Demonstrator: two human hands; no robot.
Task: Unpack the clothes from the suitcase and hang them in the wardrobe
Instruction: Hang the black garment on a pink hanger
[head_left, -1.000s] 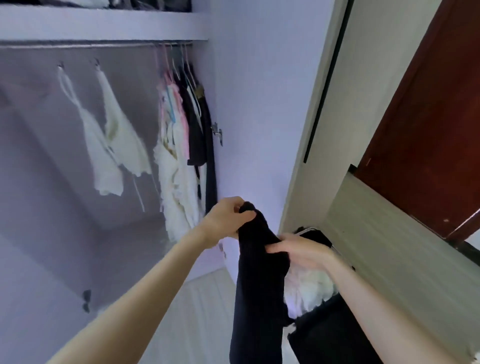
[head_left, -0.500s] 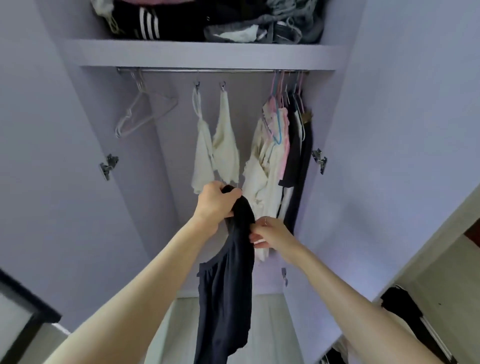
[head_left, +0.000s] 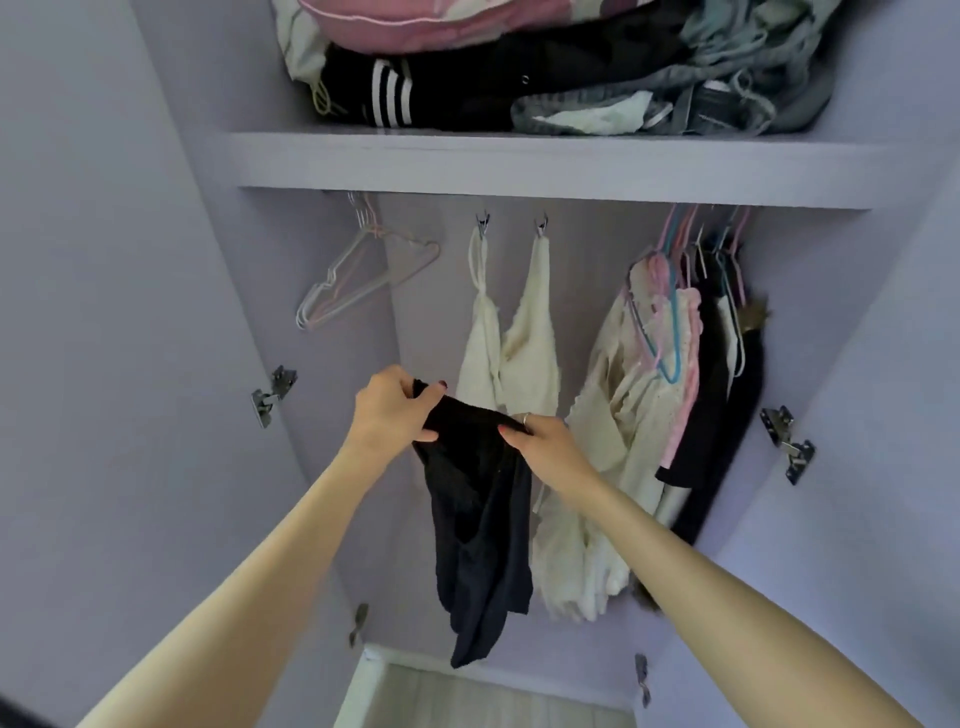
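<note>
Both hands, left (head_left: 392, 410) and right (head_left: 540, 441), pinch black garment (head_left: 480, 519) top edge, before wardrobe (head_left: 545, 161) hangers (head_left: 358, 275).

Above me a shelf (head_left: 519, 161) carries a heap of folded clothes (head_left: 545, 67), with a pink cushion (head_left: 415, 23) on top. Metal door hinges (head_left: 272, 395) sit on my left and on my right. Low down, pale floor (head_left: 467, 696) shows at the foot of the lilac side walls (head_left: 130, 312).
</note>
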